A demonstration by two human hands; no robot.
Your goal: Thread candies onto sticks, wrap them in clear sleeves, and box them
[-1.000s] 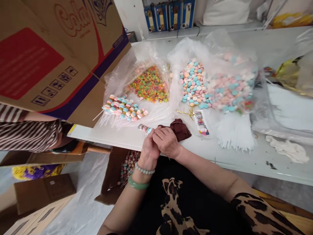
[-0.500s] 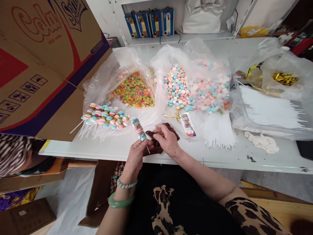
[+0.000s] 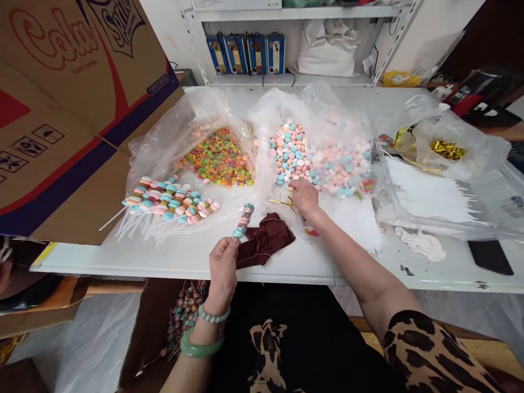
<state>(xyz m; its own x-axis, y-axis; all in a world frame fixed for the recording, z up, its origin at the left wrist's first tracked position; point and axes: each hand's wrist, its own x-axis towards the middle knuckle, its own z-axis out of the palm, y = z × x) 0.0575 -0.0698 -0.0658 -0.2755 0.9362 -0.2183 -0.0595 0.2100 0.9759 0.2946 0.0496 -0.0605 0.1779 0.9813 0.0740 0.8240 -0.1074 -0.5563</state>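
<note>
Left hand (image 3: 223, 262) pinches a wrapped candy stick (image 3: 244, 220) — right hand (image 3: 303, 198) nears gold ties (image 3: 283, 203), its grip unclear.

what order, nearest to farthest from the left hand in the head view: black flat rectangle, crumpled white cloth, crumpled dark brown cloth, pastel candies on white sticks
1. Crumpled dark brown cloth, just right of the left hand
2. Pastel candies on white sticks, left side
3. Crumpled white cloth, right side
4. Black flat rectangle, far right

White table (image 3: 311, 265): open candy bags (image 3: 268, 112), maroon cloth (image 3: 272, 236), white rag (image 3: 421, 244).
</note>
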